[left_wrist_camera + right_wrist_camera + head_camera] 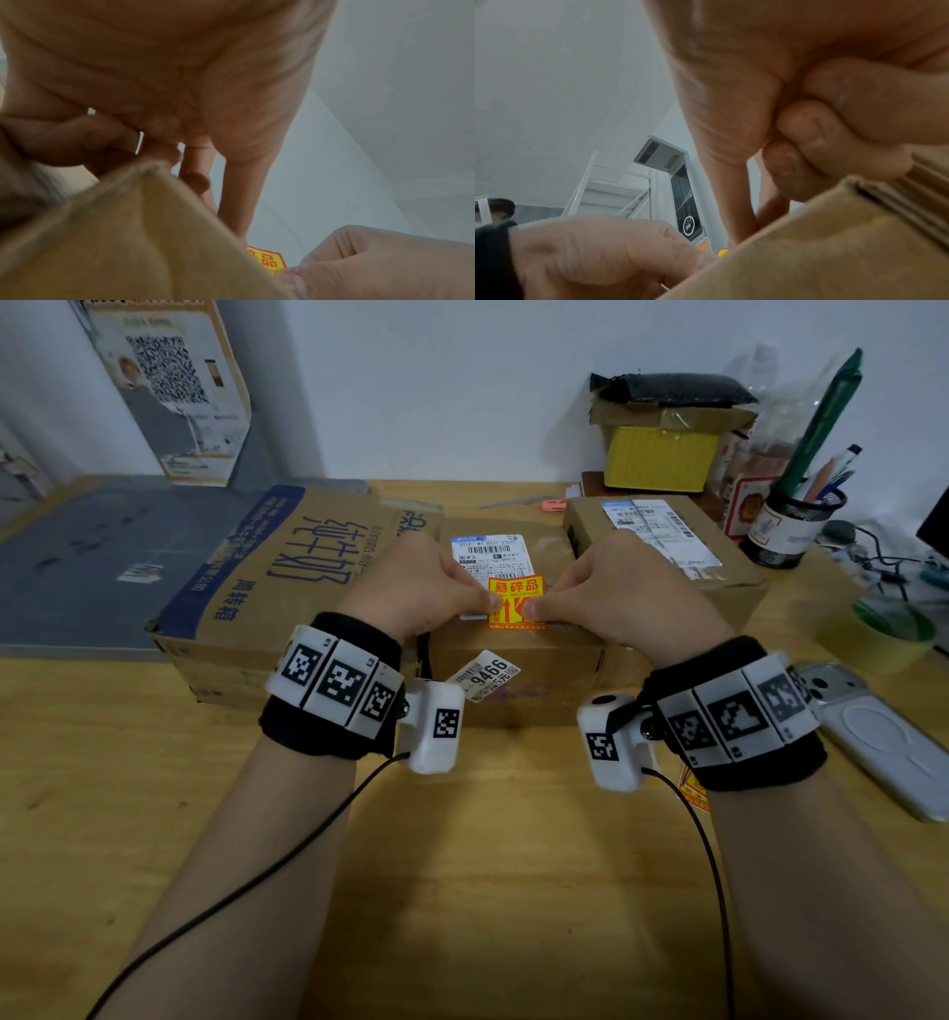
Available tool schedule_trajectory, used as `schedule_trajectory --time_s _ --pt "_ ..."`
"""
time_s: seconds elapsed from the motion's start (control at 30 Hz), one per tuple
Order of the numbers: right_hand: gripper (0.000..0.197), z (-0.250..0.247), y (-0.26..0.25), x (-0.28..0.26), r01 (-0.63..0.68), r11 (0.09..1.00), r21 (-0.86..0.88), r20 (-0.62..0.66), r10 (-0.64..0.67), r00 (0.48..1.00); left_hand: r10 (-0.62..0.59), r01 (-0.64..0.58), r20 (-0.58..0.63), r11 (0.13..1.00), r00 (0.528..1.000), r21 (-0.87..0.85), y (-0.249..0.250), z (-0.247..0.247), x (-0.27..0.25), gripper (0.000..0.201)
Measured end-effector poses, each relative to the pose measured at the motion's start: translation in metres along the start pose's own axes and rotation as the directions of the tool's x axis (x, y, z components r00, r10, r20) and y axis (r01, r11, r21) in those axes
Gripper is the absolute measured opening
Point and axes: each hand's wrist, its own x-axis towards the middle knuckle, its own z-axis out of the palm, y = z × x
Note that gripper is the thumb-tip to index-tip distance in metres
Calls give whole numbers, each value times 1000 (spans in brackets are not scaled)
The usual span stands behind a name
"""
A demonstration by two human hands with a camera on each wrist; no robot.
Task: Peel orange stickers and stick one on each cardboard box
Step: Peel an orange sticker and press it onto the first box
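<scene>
An orange fragile sticker [516, 595] lies over the front part of the top of the middle cardboard box [513, 654], just below its white shipping label. My left hand [485, 598] pinches the sticker's left edge, and a white slip shows under its thumb. My right hand [542, 599] pinches the right edge, thumb on the printed face. In the left wrist view the sticker [267, 259] peeks past the box corner [154, 233]. The right wrist view shows only a sliver of the sticker [722, 252]. A large blue-printed box [267, 577] stands to the left, a smaller box [667, 546] to the right.
More orange stickers [693, 788] lie on the wooden table under my right wrist. A phone [883, 742] lies at the right, beyond it a tape roll [893, 629] and a mesh pen holder [791, 526]. A loose white tag [488, 672] hangs on the middle box's front.
</scene>
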Motion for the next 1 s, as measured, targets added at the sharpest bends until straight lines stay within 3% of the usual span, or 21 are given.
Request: schedule_trajectory --time_s 0.33,0.57,0.67,0.73,0.83,0.9,1.0 --pt "27 -4 -4 -5 -45 999 -6 -4 45 999 19 -19 19 1000 1000 20 1 -1 -5 12" --pt "45 -4 -4 -3 -51 982 -179 -100 34 994 26 -27 29 999 999 23 2 -1 -5 16" --pt "24 -3 -5 -4 23 994 -103 -87 -32 996 18 -18 11 1000 1000 9 2 -2 -5 30" --pt "30 -2 -7 -5 109 994 -28 -95 -111 989 13 -13 -5 1000 1000 -15 2 -3 -4 39" --pt "43 -5 -12 -10 237 968 84 -93 -229 969 39 -39 -1 999 999 -9 0 -6 -3 33" --pt "50 -6 -13 -14 282 953 111 -2 -283 959 73 -74 -12 997 997 -16 -2 -7 -3 29" --pt "51 1 -10 -11 319 948 13 113 -318 941 89 -91 -50 994 995 -53 -3 -7 0 32"
